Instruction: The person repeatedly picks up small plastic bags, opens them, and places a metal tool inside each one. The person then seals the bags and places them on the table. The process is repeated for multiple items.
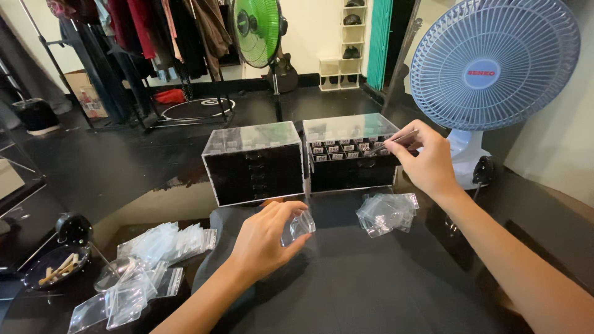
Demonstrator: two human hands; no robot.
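Here, the left hand (267,238) pinches a small clear zip bag (299,226), likely light, limp and slippery, above the desk (371,291), while right-hand fingers (405,151) grip thin tweezers (391,141) over the compartmented organiser box (350,152).

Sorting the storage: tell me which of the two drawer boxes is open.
The right box, by the blue fan: its labelled compartments show, and the right hand reaches into them with tweezers. The left box is shut.

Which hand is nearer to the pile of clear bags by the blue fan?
Right. The right hand holds tweezers over the right drawer box, just above and behind the pile of clear bags. The left hand holds a single clear bag farther left.
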